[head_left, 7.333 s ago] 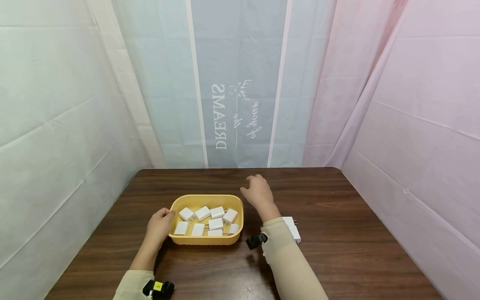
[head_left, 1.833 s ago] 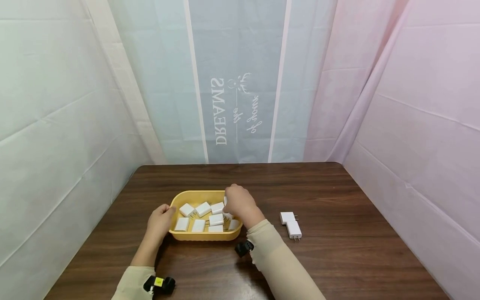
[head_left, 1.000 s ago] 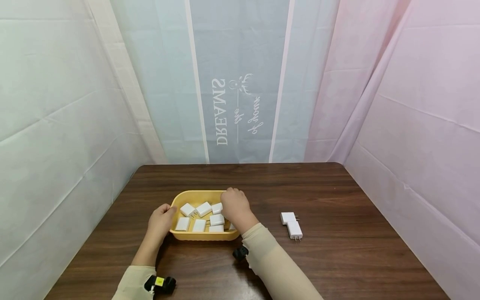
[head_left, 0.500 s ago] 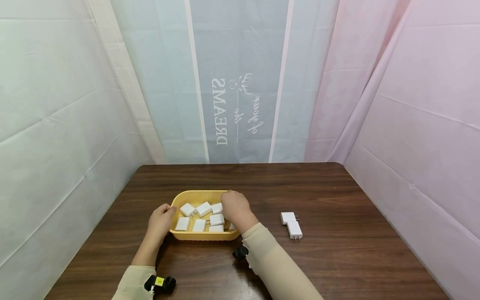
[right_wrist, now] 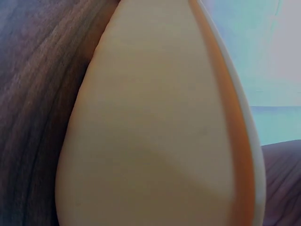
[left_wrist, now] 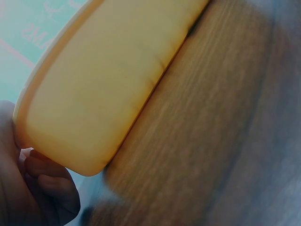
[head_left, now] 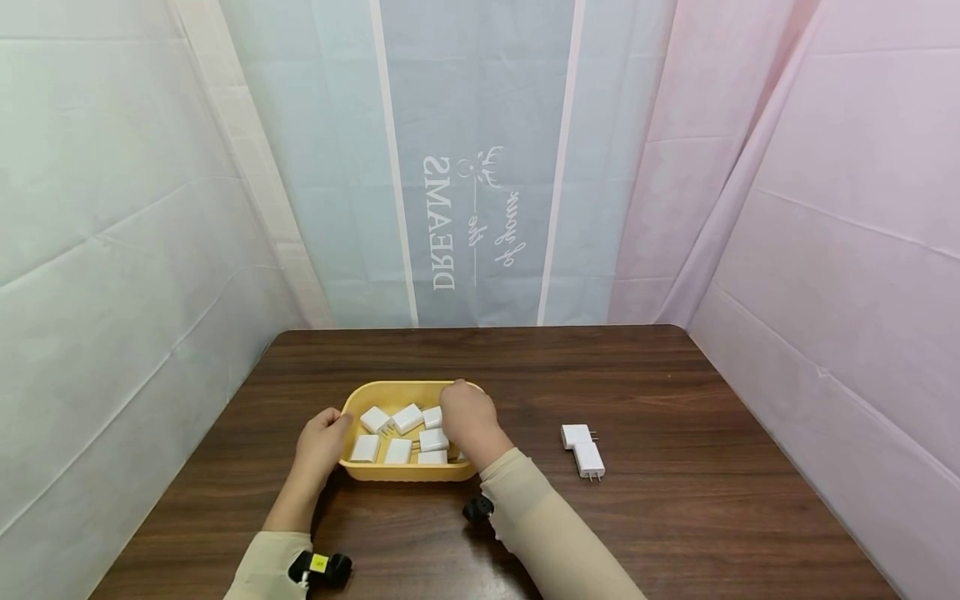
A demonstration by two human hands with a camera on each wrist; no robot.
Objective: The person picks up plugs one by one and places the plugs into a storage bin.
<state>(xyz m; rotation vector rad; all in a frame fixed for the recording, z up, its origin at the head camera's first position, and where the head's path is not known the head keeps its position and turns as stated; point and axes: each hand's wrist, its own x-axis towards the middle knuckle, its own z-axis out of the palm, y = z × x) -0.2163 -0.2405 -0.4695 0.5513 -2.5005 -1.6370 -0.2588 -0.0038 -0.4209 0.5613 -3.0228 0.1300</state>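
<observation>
A yellow plastic basket (head_left: 408,472) stands on the table with several white plug-in chargers (head_left: 398,451) lying inside. My left hand (head_left: 318,446) grips its left end, the thumb over the rim. In the left wrist view, curled fingers (left_wrist: 59,188) show beneath the rim, outside the wall. My right hand (head_left: 472,421) reaches down into the basket's right end. Its fingertips are hidden behind the hand, along with the chargers there, so what they touch does not show. The right wrist view holds only the basket's outer wall (right_wrist: 150,117).
Two more white chargers, one farther back (head_left: 576,435) and one nearer (head_left: 588,460), lie touching on the dark wooden table (head_left: 675,517) to the right of the basket. A fabric curtain (head_left: 480,125) hangs behind the table, with pale cloth walls at both sides.
My right hand came from beyond the basket's right side into its right end, with something white by its fingers 1.8 s ago. It then lowered and barely moved since. My left hand stayed put.
</observation>
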